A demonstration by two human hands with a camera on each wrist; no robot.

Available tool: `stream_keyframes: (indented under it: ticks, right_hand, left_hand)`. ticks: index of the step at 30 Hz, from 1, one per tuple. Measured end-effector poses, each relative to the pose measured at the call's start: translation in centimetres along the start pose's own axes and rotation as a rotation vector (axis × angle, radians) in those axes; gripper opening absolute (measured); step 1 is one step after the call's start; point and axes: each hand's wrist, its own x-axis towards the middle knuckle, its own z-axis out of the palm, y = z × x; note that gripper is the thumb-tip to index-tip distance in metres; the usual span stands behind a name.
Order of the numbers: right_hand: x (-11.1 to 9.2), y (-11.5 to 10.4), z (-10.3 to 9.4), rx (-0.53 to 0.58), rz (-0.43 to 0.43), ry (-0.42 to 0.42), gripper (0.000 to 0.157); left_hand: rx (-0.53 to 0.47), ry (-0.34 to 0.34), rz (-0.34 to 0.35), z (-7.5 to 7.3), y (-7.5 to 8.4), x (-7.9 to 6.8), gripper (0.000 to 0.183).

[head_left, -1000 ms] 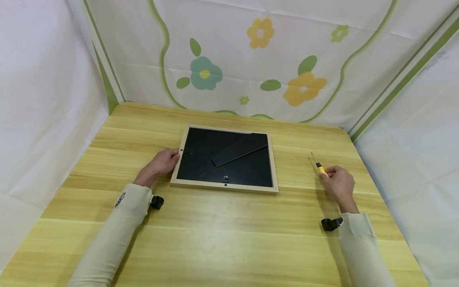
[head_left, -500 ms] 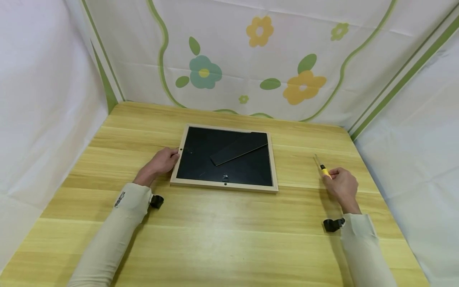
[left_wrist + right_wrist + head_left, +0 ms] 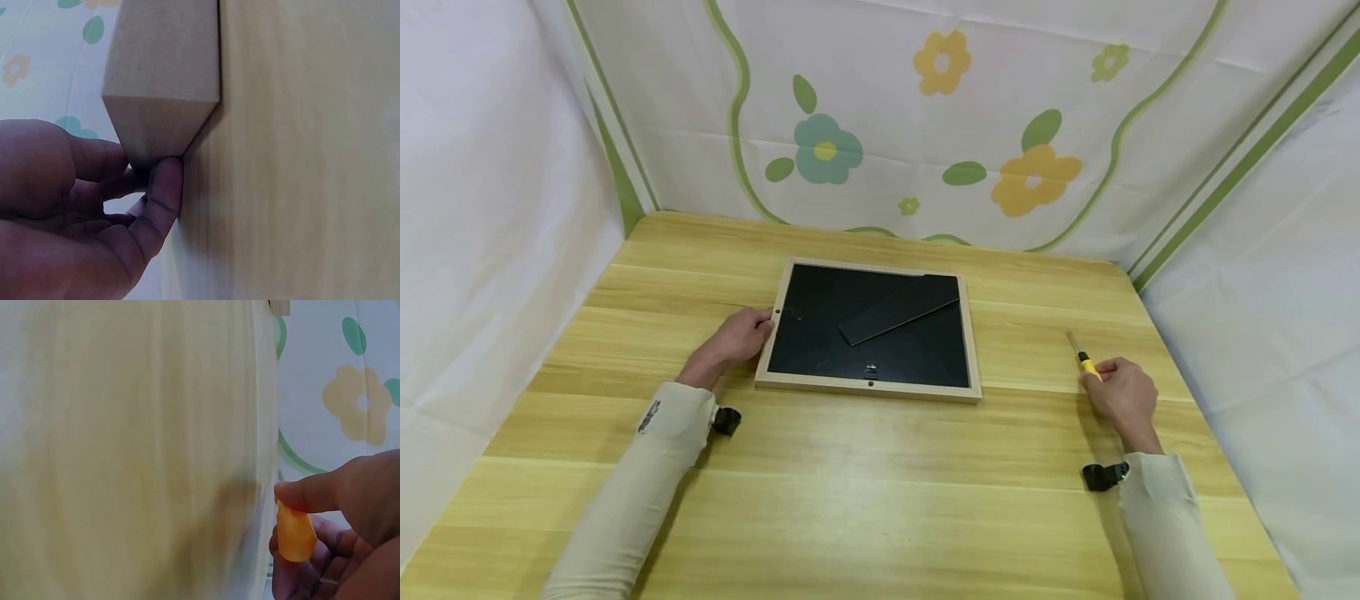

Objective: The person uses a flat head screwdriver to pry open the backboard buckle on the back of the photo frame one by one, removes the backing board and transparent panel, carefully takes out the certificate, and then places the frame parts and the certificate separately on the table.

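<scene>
A picture frame (image 3: 820, 383) of pale wood lies back side up on the table, its black backing board (image 3: 805, 350) showing with a folding stand leg (image 3: 898, 312) slanting across it. My left hand (image 3: 737, 337) grips the frame's left side; in the left wrist view, thumb and fingers (image 3: 165, 181) close on the wooden edge (image 3: 162, 56). To the right of the frame, my right hand (image 3: 1123, 393) holds a screwdriver with a yellow handle (image 3: 295, 534), pinched between thumb and fingers. Its thin metal shaft (image 3: 1074, 340) points away from me, over the table.
The wood-grain table (image 3: 865, 492) stretches out around the frame. White cloth printed with flowers (image 3: 880, 108) hangs behind its far edge, with plain white cloth (image 3: 490, 208) at the left and right. A small black camera (image 3: 1105, 477) sits at each wrist.
My right hand has drifted right and slightly toward me with the screwdriver, farther from the frame. The left hand stays on the frame's side, and the frame has not moved.
</scene>
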Motion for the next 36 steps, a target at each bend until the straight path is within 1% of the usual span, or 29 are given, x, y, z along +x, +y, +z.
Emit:
stream_keyframes:
  ticks: [5,12,18,23,30,36]
  right_hand:
    - [-0.2,0.7,-0.3,-0.012,0.017,-0.010,0.034]
    - [-0.4,1.8,-0.7,-0.016,0.050,-0.051,0.037]
    - [-0.5,2.6,-1.0,-0.037,0.072,-0.070,0.037]
    - [-0.5,2.8,-1.1,-0.047,0.082,-0.085,0.036]
    - [-0.4,3.0,-1.3,-0.059,0.078,-0.103,0.035]
    - [-0.3,2.8,-1.5,-0.063,0.097,-0.124,0.035]
  left_hand:
    - [0.015,0.013,0.026,0.0,-0.1,0.0,0.043]
    - [0.028,0.012,0.019,0.2,0.0,0.1,0.043]
    - [0.028,0.017,0.019,0.2,0.2,0.1,0.042]
    - [0.016,0.012,0.010,0.2,0.0,0.2,0.042]
    - [-0.002,0.019,0.047,-0.1,0.1,-0.4,0.043]
    - [0.016,0.018,0.021,0.0,0.0,0.0,0.042]
